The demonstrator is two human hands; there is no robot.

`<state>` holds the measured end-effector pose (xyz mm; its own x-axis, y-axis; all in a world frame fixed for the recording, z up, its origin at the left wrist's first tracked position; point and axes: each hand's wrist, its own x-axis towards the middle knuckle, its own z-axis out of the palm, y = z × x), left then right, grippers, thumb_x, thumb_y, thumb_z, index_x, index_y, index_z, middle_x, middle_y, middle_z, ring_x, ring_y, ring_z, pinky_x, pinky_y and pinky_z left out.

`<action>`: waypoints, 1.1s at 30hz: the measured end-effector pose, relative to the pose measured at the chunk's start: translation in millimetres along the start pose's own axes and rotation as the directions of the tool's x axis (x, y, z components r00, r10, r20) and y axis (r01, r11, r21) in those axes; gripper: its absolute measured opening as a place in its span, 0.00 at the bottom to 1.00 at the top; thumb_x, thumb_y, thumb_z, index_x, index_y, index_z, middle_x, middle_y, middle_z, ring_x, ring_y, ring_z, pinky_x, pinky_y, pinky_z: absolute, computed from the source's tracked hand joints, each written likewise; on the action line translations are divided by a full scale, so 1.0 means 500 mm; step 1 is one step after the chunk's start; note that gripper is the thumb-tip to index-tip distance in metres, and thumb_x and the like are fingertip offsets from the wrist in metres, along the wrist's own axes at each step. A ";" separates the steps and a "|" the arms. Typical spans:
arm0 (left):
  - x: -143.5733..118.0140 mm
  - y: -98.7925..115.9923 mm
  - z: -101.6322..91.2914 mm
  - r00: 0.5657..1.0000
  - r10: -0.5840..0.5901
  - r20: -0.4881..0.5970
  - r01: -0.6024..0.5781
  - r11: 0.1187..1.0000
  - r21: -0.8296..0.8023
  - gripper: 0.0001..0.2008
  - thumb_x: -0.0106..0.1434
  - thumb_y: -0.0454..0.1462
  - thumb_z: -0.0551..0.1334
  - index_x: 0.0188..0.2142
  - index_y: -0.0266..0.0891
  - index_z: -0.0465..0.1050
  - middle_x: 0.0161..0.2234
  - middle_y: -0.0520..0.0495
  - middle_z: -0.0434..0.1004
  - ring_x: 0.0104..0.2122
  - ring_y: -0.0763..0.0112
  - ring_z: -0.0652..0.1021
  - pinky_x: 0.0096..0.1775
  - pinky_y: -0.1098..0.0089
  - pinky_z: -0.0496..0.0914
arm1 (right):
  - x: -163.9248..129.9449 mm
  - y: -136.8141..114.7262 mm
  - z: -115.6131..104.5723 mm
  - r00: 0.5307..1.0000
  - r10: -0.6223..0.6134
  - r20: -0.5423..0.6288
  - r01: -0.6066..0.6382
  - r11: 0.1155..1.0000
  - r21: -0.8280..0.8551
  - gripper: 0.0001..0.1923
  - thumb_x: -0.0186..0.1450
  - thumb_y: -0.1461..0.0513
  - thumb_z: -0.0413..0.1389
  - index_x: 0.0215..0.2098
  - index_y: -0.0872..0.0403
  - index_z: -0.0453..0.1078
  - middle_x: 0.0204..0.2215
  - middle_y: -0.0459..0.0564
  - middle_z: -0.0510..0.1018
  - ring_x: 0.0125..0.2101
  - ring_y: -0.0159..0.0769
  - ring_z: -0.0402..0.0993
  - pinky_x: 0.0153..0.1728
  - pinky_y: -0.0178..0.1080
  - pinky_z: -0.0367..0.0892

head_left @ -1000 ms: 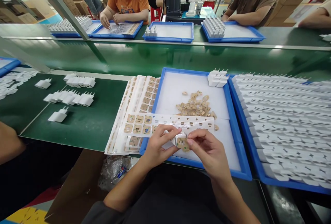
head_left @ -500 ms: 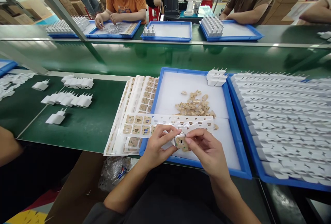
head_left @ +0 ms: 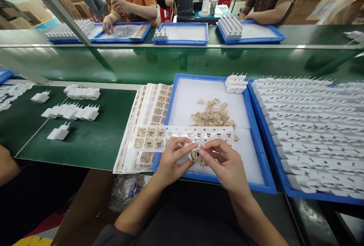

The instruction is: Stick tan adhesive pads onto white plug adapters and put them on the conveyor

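Note:
My left hand (head_left: 171,162) is closed around the sides of a small white charger plug (head_left: 192,156), held over the front of a blue-rimmed tray (head_left: 263,155). A tan sticker (head_left: 196,155) with a slot-shaped cutout covers the face turned toward me. At the sticker's right edge, my right hand (head_left: 227,164) pinches with thumb and index finger; whether it grips the sticker or its film is too small to tell. Just beyond my hands lies a white backing sheet (head_left: 182,132), tan stickers on its left part. A pile of tan peeled pieces (head_left: 212,115) sits in the tray.
Stacked sticker sheets (head_left: 142,121) lie left of the tray, and white chargers (head_left: 75,111) stand farther left. Another blue tray (head_left: 263,132) full of chargers adjoins on the right. Three chargers or more (head_left: 236,83) stand at the back corner. Co-workers sit across the green line (head_left: 170,58).
The charger has tilted slightly between my hands, and my right fingers have shifted a little left. Across the line, the co-worker in orange has raised one hand. The view has moved slightly.

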<state>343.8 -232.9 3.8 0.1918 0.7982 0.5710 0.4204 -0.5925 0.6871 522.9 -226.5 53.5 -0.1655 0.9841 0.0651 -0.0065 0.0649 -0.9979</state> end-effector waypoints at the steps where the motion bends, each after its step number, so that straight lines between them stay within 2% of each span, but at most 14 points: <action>1: 0.001 0.000 -0.001 1.000 0.000 0.000 0.000 1.000 0.004 0.27 0.62 0.29 0.66 0.59 0.50 0.69 0.47 0.44 0.70 0.46 0.64 0.73 0.41 0.67 0.75 | 0.000 0.001 0.001 1.000 -0.005 -0.002 0.005 1.000 -0.008 0.03 0.65 0.61 0.63 0.34 0.51 0.73 0.29 0.44 0.75 0.27 0.32 0.73 0.28 0.34 0.73; 7: -0.001 -0.001 -0.003 1.000 0.006 -0.022 -0.006 0.999 0.032 0.25 0.62 0.29 0.66 0.57 0.49 0.71 0.46 0.44 0.71 0.44 0.64 0.73 0.41 0.66 0.74 | 0.001 0.007 0.006 0.997 -0.069 -0.023 0.067 0.992 -0.104 0.02 0.66 0.62 0.61 0.35 0.50 0.73 0.29 0.44 0.75 0.28 0.32 0.72 0.29 0.35 0.73; 12: -0.006 0.001 0.000 0.997 0.031 -0.064 -0.028 0.998 0.050 0.25 0.61 0.30 0.68 0.56 0.50 0.72 0.42 0.45 0.72 0.41 0.66 0.73 0.38 0.67 0.73 | -0.004 0.001 0.009 0.988 -0.149 -0.027 0.138 0.957 -0.255 0.03 0.67 0.63 0.60 0.35 0.50 0.72 0.29 0.43 0.74 0.28 0.31 0.72 0.28 0.34 0.72; 15: -0.005 0.004 0.000 0.992 0.031 -0.120 -0.028 0.999 0.029 0.23 0.61 0.31 0.68 0.55 0.49 0.72 0.41 0.46 0.72 0.41 0.66 0.74 0.38 0.67 0.74 | -0.005 0.003 0.007 0.979 -0.186 -0.083 0.151 0.936 -0.318 0.04 0.66 0.62 0.62 0.40 0.50 0.72 0.33 0.45 0.71 0.28 0.30 0.70 0.25 0.32 0.71; 17: -0.004 0.005 -0.001 0.987 0.023 -0.161 -0.021 1.000 0.015 0.22 0.62 0.32 0.68 0.54 0.48 0.72 0.41 0.46 0.72 0.42 0.66 0.74 0.40 0.67 0.74 | -0.004 0.009 0.007 0.988 -0.137 -0.065 0.115 0.956 -0.269 0.11 0.64 0.60 0.64 0.45 0.49 0.72 0.37 0.46 0.69 0.29 0.31 0.70 0.23 0.31 0.71; 20: -0.005 0.003 -0.003 0.982 0.027 -0.187 -0.023 0.999 0.022 0.18 0.63 0.35 0.67 0.53 0.46 0.72 0.41 0.46 0.72 0.41 0.65 0.75 0.40 0.65 0.74 | -0.006 0.024 0.013 0.996 -0.036 0.084 0.043 0.996 -0.082 0.18 0.62 0.59 0.66 0.50 0.46 0.71 0.42 0.49 0.69 0.34 0.34 0.71 0.23 0.31 0.73; 23: -0.008 -0.001 -0.004 0.977 0.039 -0.212 -0.034 0.999 0.029 0.17 0.62 0.36 0.68 0.50 0.44 0.71 0.39 0.46 0.72 0.40 0.66 0.75 0.40 0.65 0.74 | -0.012 0.040 0.025 0.989 -0.010 0.147 -0.010 0.991 0.133 0.17 0.64 0.59 0.64 0.51 0.45 0.74 0.45 0.50 0.67 0.38 0.37 0.70 0.26 0.34 0.76; 25: -0.009 -0.002 -0.002 0.968 0.049 -0.244 -0.039 0.998 0.047 0.17 0.61 0.35 0.69 0.48 0.44 0.71 0.39 0.47 0.72 0.39 0.67 0.75 0.39 0.66 0.73 | -0.015 0.050 0.031 0.987 0.014 0.158 -0.054 0.966 0.252 0.14 0.66 0.58 0.62 0.51 0.44 0.76 0.45 0.50 0.66 0.36 0.36 0.71 0.28 0.37 0.78; 28: -0.010 0.001 0.001 0.958 0.080 -0.275 -0.056 0.994 0.094 0.15 0.60 0.34 0.68 0.46 0.44 0.70 0.39 0.47 0.72 0.39 0.67 0.74 0.38 0.66 0.73 | -0.016 0.059 0.037 0.994 0.025 0.107 -0.057 0.950 0.308 0.11 0.68 0.58 0.60 0.48 0.43 0.79 0.44 0.50 0.68 0.34 0.35 0.72 0.31 0.39 0.77; 31: -0.008 0.005 0.004 0.950 0.106 -0.293 -0.075 0.990 0.118 0.14 0.61 0.33 0.67 0.45 0.44 0.69 0.41 0.47 0.71 0.39 0.67 0.74 0.37 0.66 0.74 | -0.013 0.058 0.045 0.999 -0.032 0.025 0.024 0.964 0.264 0.10 0.68 0.60 0.59 0.45 0.44 0.80 0.41 0.50 0.71 0.41 0.40 0.71 0.39 0.39 0.73; 33: -0.006 0.008 0.005 0.943 0.142 -0.302 -0.102 0.984 0.144 0.14 0.62 0.32 0.67 0.46 0.44 0.69 0.42 0.46 0.71 0.39 0.67 0.74 0.36 0.67 0.74 | -0.012 0.053 0.053 0.999 -0.045 0.016 0.039 0.966 0.256 0.09 0.66 0.61 0.60 0.44 0.44 0.79 0.42 0.50 0.70 0.45 0.41 0.69 0.42 0.39 0.71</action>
<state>347.2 -237.5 3.7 -0.0271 0.6355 0.7716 0.5220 -0.6493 0.5531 497.5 -235.3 26.6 -0.1810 0.9773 0.1098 -0.2656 0.0589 -0.9623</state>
